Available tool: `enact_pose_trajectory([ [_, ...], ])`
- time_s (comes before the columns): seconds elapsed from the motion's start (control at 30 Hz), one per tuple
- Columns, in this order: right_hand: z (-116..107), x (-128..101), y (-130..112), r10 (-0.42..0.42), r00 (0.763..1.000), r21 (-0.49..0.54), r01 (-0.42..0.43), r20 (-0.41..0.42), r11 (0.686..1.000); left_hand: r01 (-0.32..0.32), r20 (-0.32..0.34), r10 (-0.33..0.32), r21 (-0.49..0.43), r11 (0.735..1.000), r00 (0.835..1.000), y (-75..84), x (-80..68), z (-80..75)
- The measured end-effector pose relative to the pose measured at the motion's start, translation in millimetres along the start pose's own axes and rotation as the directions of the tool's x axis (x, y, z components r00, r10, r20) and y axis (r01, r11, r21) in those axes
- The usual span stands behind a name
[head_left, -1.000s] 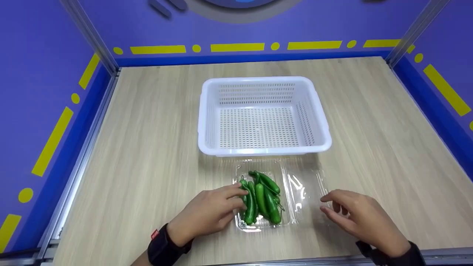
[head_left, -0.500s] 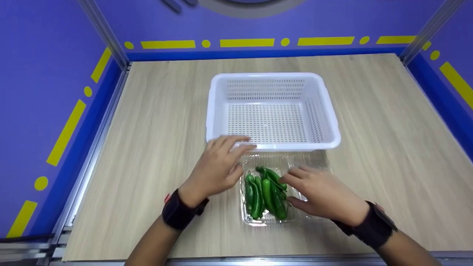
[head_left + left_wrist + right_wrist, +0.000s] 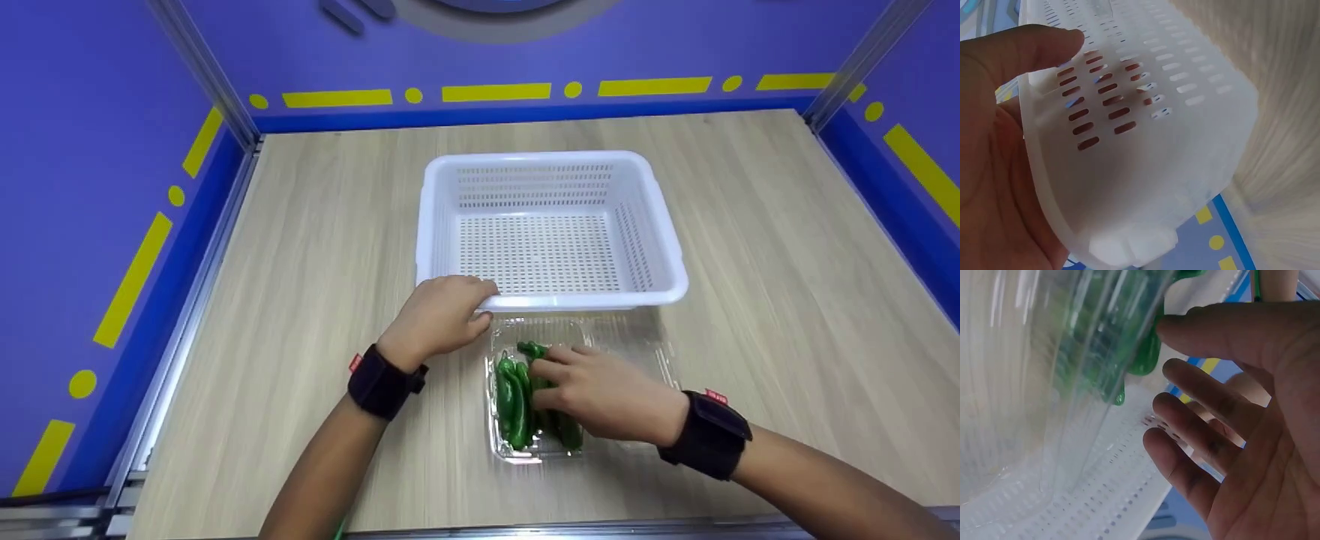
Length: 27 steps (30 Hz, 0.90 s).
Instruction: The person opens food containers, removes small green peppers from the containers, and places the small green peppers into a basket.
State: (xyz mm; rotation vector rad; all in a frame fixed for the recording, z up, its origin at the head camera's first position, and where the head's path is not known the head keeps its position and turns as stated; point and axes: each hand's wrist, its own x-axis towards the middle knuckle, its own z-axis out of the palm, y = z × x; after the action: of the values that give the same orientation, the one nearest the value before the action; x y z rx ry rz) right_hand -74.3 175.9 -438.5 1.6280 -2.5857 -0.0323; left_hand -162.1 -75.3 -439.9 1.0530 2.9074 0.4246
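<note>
My left hand (image 3: pixel 444 315) grips the near-left rim of a white perforated plastic basket (image 3: pixel 585 301). In the left wrist view my thumb (image 3: pixel 1033 53) lies along the basket's outer wall (image 3: pixel 1123 185), and the other fingers go behind the rim. My right hand (image 3: pixel 600 390) reaches over a clear plastic clamshell box (image 3: pixel 517 459) holding several green chili peppers (image 3: pixel 517 420). Its fingers cover the peppers on the right side. From the right wrist, its fingers look loosely spread, with the thumb tip right at a green pepper (image 3: pixel 1145 354).
The clamshell's transparent lid (image 3: pixel 645 352) lies folded out to the right, partly under my right hand. Just behind the box stands the basket, on a wood-grain table (image 3: pixel 322 225). Blue panels (image 3: pixel 90 150) with yellow marks enclose the table's back and sides.
My left hand has left the peppers, moved forward and taken hold of the basket's rim. My right hand has moved left from beside the lid to over the peppers.
</note>
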Motion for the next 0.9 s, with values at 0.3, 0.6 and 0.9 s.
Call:
enact_pose_trajectory([
  [0.3,4.0,4.9,-0.9,-0.016,1.0,0.013,0.016,-0.016,1.0,-0.011,-0.009,0.011,-0.068,0.998,1.0,-10.6,-2.0,-10.7],
  [0.6,6.7,7.6,3.0,-0.01,1.0,-0.051,0.01,0.009,0.999,0.33,-0.277,-0.378,-0.205,0.922,0.884,-50.1,14.4,-26.9],
  [0.9,11.4,15.0,4.4,-0.034,0.998,-0.074,0.037,0.046,0.997,0.599,-0.046,-0.641,-0.308,0.739,0.766,-60.9,22.3,-14.4],
])
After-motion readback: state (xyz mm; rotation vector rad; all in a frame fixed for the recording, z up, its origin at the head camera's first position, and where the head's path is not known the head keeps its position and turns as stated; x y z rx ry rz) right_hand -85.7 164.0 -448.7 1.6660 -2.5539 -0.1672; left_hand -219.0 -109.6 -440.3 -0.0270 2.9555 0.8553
